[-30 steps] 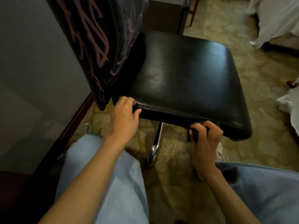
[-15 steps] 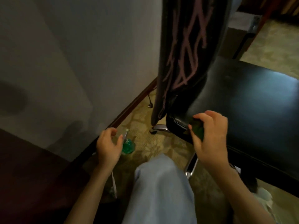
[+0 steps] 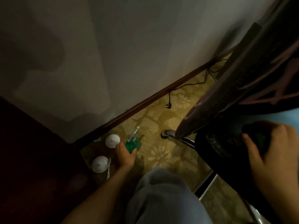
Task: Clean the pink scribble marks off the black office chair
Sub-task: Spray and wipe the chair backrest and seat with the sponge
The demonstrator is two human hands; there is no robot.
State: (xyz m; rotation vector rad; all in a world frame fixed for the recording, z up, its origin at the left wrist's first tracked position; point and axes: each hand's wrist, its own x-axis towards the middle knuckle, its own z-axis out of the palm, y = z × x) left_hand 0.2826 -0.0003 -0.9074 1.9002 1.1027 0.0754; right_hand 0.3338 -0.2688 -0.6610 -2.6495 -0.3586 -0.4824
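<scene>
Nearest: pale-blue trouser knee [image 3: 161, 191]. On the R, right grip [image 3: 268, 160] is clenched round a dark object [image 3: 258, 139] w/ a green patch, against the seat edge of the black office chair [image 3: 215, 147]; can't tell what it is. Left grip [image 3: 126, 156] is low by the carpet [image 3: 161, 152], thumb & fingers wrapped on the green spray bottle [image 3: 133, 143]. Two white-capped bottles [image 3: 112, 140] stand just beside it. To do it well, imo: hold the body below the trigger, lift straight up so the neighbours don't tip. Pink scribble marks [image 3: 267, 92] are on the chair back, upper R, uncleaned. Beyond: loose plug [image 3: 168, 106], wall. No label or brand readable, too dim.
</scene>
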